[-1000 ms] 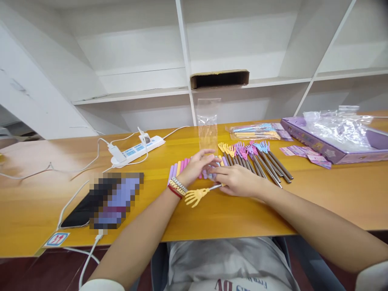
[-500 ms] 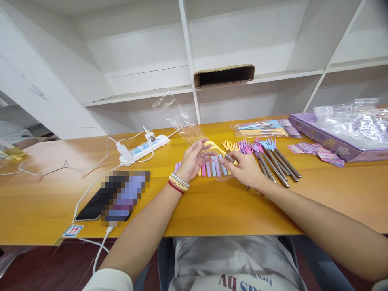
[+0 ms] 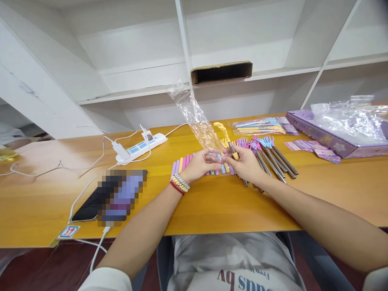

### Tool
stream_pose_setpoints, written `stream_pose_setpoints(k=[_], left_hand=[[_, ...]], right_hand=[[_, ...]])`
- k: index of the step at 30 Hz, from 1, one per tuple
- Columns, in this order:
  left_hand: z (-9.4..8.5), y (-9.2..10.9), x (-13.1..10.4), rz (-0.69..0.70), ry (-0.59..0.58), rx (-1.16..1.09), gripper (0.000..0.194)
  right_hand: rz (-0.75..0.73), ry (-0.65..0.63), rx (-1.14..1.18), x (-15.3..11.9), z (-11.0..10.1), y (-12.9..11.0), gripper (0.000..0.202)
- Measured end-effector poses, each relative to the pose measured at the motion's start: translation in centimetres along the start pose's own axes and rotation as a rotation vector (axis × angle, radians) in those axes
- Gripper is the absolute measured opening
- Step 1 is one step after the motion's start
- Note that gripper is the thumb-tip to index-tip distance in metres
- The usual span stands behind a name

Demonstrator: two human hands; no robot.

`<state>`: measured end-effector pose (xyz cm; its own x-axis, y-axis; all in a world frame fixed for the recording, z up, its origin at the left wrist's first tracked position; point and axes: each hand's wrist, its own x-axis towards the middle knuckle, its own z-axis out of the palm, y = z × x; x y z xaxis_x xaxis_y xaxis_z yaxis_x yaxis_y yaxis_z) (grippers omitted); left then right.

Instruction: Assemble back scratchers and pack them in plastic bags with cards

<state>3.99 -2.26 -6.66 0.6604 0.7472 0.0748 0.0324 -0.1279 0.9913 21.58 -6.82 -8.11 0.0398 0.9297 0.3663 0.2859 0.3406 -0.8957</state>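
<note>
Head view: right hand [image 3: 247,165] gripped a yellow back scratcher [image 3: 230,145] between thumb and fingers, just above the counter [image 3: 194,216]. Scratcher's claw head pointed away from the wearer, tilted a bit left; long axis ran from the right thumb up and slightly left. Short ribbed metal neck, smooth yellow handle.

Left hand [image 3: 200,165] pinched the lower part of a clear bag [image 3: 197,118], fingertips close to the right hand. Bag was long, thin, shiny, creased plastic, slanting up-left from the hands; cannot tell if its mouth was open.

Purple tray [image 3: 323,140], shallow with printed walls, stood at right holding a loose heap of clear plastic bags [image 3: 345,121]. Printed cards [image 3: 313,149] lay fanned just beside it. Flat clear packet [image 3: 259,127] behind the pile held blue and yellow scratchers plus a printed card. Cardboard box [image 3: 222,66] sat on the white shelf, opening facing the wearer, inside too dark to read.

Loose scratchers [image 3: 266,157] lay right of the hands: yellow, pink, purple and blue claw heads pointing away, slim metal shafts toward the wearer. Pastel tubes [image 3: 182,163] lay side by side, partly behind the left hand.
</note>
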Motion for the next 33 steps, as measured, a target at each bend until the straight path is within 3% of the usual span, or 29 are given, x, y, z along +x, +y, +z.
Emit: stream_pose_setpoints(k=[9,14,24,33], left_hand=[[0.0,0.3,0.0,0.058,0.062,0.044,0.042],[-0.3,-0.3,0.4,0.088,0.262,-0.062,0.051],[-1.4,0.0,1.3,0.214,0.610,-0.190,0.059],[-2.1,-0.3,1.3,0.219,0.658,-0.157,0.050]], right_hand=[[-0.052,-0.027,-0.081,-0.1,-0.2,-0.1,0.024],[-0.143,-0.013,-0.155,-0.2,-0.1,-0.1,0.027],[-0.279,-0.027,-0.556,-0.3,-0.6,-0.7,0.026],[-0.261,0.006,-0.647,0.1,-0.8,0.0,0.027]])
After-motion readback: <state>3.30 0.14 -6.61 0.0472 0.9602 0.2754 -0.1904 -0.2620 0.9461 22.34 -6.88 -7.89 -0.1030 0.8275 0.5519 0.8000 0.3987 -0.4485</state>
